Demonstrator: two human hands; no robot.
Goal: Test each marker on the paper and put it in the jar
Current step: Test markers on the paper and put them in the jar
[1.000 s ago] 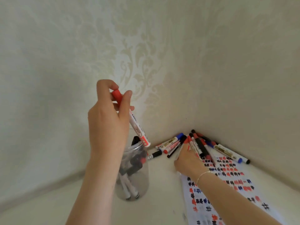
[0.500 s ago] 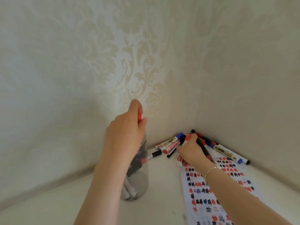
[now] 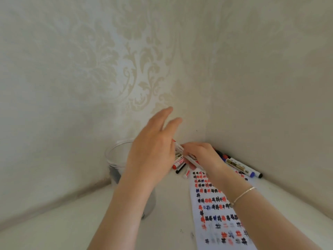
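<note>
I am gripping a glossy white plastic marker in my right hand, and the clear plastic jar on the left is catching a soft sheen along its rim. The paper near me is looking matt under its red, black and blue ink marks. A thin metal bracelet is glinting on my wrist, and the far wallpaper is showing a faintly shiny raised pattern above the smooth white tabletop.

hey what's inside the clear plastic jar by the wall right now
Through the clear plastic jar only a few dark marker shapes show low on its left side. The open left hand and forearm cover the rest, so a count is impossible.
</note>
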